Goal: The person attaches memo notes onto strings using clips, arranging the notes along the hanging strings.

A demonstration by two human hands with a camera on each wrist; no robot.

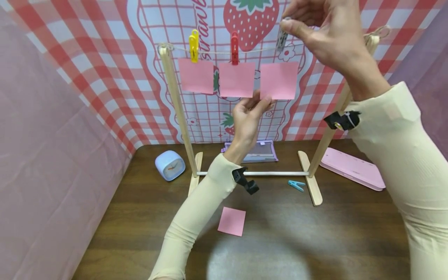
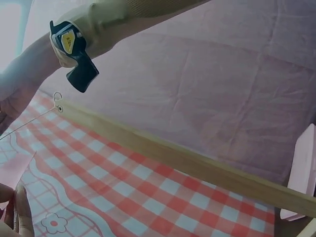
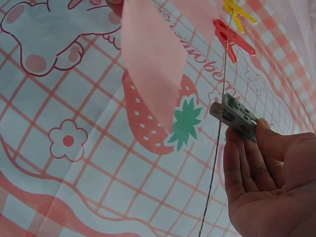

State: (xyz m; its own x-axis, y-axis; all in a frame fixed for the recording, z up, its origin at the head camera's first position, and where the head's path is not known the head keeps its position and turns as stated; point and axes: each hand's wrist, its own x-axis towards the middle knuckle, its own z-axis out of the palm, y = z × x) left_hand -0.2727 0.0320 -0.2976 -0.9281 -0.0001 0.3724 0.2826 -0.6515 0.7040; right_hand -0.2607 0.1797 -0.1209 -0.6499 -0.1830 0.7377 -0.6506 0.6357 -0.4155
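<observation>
My left hand (image 1: 246, 118) pinches a pink paper square (image 1: 279, 79) by its lower left corner, holding it just below the twine (image 1: 260, 50). Up at the twine, my right hand (image 1: 334, 39) grips a grey clothespin (image 3: 239, 117) between thumb and fingers, its jaw end overlapping the line in the right wrist view. Further left on the line, a yellow clothespin (image 1: 194, 46) and a red clothespin (image 1: 234, 48) each hold a pink square, the left one (image 1: 196, 77) and the middle one (image 1: 237, 79).
The twine spans two wooden posts (image 1: 178, 112). On the table (image 1: 140, 233) lie a loose pink square (image 1: 232, 221), a blue clothespin (image 1: 296, 185), a pink case (image 1: 353, 169) and a purple pouch (image 1: 260, 151). A small clock (image 1: 170, 165) stands by the left post.
</observation>
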